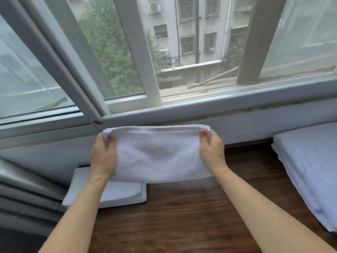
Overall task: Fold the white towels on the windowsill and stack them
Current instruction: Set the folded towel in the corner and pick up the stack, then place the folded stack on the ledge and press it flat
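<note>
Hands, left and right, each pinch a top corner of a folded towel above the sill. Folded stack lies near left; pile at right.

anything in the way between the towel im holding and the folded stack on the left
Nothing visible. The left hand and right hand pinch the towel by its top corners, hanging just above and right of the folded stack on the wooden sill. Only the left forearm crosses over the stack.
</note>
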`<state>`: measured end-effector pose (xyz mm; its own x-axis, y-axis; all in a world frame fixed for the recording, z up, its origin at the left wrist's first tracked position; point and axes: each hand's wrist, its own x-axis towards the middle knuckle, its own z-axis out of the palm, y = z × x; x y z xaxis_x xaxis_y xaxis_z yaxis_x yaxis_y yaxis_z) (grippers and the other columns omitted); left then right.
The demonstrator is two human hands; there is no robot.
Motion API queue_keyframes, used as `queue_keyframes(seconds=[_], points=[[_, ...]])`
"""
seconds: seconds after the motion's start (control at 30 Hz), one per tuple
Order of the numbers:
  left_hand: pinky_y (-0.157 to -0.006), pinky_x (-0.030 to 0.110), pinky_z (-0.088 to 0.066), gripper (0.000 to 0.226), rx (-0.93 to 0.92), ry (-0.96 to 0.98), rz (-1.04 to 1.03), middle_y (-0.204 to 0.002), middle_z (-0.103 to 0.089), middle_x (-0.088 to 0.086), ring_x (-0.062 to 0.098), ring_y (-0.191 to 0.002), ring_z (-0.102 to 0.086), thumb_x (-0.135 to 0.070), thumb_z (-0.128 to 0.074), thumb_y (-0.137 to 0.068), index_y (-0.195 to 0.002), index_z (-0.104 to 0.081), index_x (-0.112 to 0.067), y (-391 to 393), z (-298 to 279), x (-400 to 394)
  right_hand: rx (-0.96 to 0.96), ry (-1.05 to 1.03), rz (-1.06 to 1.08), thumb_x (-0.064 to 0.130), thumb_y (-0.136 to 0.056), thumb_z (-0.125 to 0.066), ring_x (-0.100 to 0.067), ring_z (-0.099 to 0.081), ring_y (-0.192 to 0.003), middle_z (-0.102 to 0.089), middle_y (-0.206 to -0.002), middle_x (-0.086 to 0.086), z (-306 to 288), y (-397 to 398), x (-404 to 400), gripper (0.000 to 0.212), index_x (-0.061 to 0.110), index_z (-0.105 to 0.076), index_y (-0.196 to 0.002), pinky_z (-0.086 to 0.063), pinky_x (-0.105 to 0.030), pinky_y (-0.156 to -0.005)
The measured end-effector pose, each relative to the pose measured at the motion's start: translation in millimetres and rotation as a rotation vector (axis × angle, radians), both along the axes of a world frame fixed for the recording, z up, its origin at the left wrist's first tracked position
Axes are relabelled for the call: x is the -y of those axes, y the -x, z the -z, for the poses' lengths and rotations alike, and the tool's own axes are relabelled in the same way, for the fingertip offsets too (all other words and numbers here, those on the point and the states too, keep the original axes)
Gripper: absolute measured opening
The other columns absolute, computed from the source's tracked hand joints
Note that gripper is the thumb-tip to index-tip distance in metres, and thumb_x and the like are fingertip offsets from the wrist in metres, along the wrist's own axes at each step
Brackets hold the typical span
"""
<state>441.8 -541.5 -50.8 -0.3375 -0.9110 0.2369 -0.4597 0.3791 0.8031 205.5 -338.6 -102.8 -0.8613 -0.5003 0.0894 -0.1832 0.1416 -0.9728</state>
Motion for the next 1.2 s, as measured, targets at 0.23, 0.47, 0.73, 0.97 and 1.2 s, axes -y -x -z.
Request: queue_keyframes(seconds=[0.23, 0.47, 0.73, 0.97, 1.2], points=[[-0.064, 0.028, -0.039, 0.035, 0.17, -0.313, -0.08, -0.08, -0.055, -0.004, 0.016, -0.078, -0.053, -0.045, -0.042, -0.108, -0.08, -0.048, -0.026, -74.3, 82.1, -7.1, 0.076, -0.418, -0.17, 0.047, -0.108, -0.037, -0.029, -0.059, -0.087, -0.062, -0.086, -0.007, 50.0, -47.6, 22.4, 0.048, 0.011, -0.053, -0.08, -0.046, -0.043, -0.076], [-0.088, 0.045, -0.051, 0.044, 0.257, -0.366, -0.19, -0.098, -0.066, -0.002, 0.021, -0.096, -0.061, -0.06, -0.039, -0.103, -0.103, -0.062, -0.021, -169.9, 129.8, 44.9, 0.201, -0.448, -0.257, 0.046, -0.108, -0.036, -0.022, -0.059, -0.079, -0.063, -0.084, -0.005, 90.5, -133.7, 78.2, 0.046, 0.015, -0.057, -0.083, -0.046, -0.036, -0.067], [-0.062, 0.034, -0.042, 0.043, 0.234, -0.285, -0.217, -0.085, -0.061, 0.005, 0.021, -0.077, -0.057, -0.05, -0.044, -0.105, -0.087, -0.056, -0.014, -197.1, 133.8, 160.9, 0.196, -0.335, -0.223, 0.048, -0.108, -0.037, -0.024, -0.061, -0.094, -0.063, -0.098, -0.004, 96.1, -176.0, 192.9, 0.045, 0.011, -0.062, -0.105, -0.044, -0.035, -0.081], [-0.08, 0.037, -0.044, 0.044, 0.25, -0.301, -0.165, -0.102, -0.066, 0.007, 0.032, -0.099, -0.063, -0.054, -0.046, -0.104, -0.106, -0.062, -0.013, -191.4, 171.2, 202.6, 0.122, -0.418, -0.178, 0.044, -0.11, -0.036, -0.035, -0.059, -0.114, -0.063, -0.117, -0.016, 120.4, -174.5, 221.6, 0.05, 0.003, -0.057, -0.129, -0.037, -0.031, -0.087], [-0.083, 0.046, -0.051, 0.054, 0.496, -0.206, -0.191, -0.113, -0.069, 0.024, 0.045, -0.104, -0.065, -0.06, -0.037, -0.104, -0.114, -0.056, -0.011, -186.2, 184.2, 208.8, 0.082, -0.528, -0.106, 0.046, -0.109, -0.037, -0.038, -0.063, -0.093, -0.059, -0.094, -0.009, 130.4, -181.9, 225.5, 0.046, 0.004, -0.055, -0.115, -0.046, -0.037, -0.074]])
